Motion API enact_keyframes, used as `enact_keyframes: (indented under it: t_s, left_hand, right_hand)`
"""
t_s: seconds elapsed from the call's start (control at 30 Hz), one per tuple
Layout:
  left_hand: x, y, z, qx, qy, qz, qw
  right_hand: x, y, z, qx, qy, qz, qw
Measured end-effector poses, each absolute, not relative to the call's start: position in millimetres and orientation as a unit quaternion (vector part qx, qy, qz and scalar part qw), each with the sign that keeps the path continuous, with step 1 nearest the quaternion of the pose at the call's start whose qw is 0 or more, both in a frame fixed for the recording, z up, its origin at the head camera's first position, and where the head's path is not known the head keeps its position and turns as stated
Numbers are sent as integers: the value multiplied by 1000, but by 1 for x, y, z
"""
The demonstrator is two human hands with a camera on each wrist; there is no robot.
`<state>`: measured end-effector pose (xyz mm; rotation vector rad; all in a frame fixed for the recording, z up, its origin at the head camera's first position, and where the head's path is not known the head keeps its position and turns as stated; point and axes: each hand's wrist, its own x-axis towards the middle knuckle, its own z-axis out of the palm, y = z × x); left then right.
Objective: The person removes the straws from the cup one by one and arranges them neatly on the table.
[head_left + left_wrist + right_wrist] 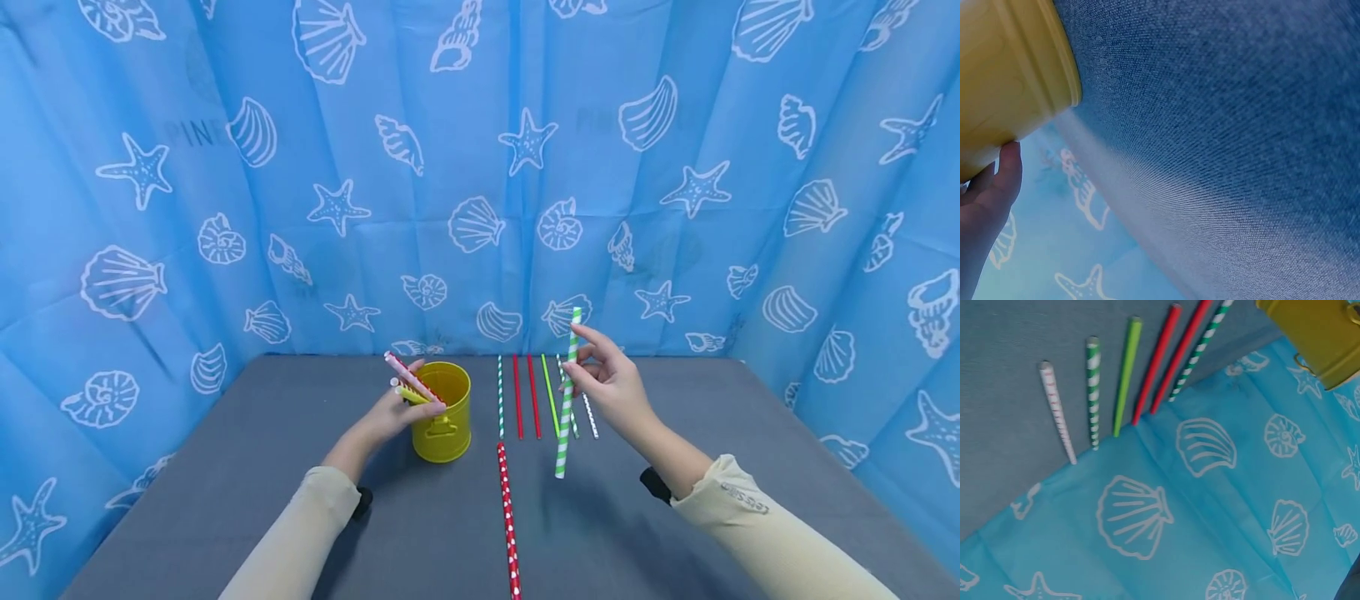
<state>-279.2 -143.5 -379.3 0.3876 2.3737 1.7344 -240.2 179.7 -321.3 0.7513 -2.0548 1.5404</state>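
Steady the round yellow metal bucket [444, 442] with the left hand [386, 417], curled round its left side, and pinch the green-and-white striped paper straw [566, 417] softly in the right hand [617, 385], up right of the bucket, without bending it.

a blue curtain [450, 187] fills the upper half of the head view and runs down both side edges, hanging in soft folds and printed with white outlines of starfish [527, 142] and seashells [477, 223]. dark, faint lettering [191, 133] shows at the upper left. a grey table [255, 450] spans the lower middle; in the left wrist view its woven surface takes the upper right.
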Motion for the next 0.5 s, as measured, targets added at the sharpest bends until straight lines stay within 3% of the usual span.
enact_keyframes:
  t_s: [0.5]
  left_hand:
    - [-280,-144,-379,133,801,577,90]
  right_hand:
    - [-231,192,-357,288,-789,520,154]
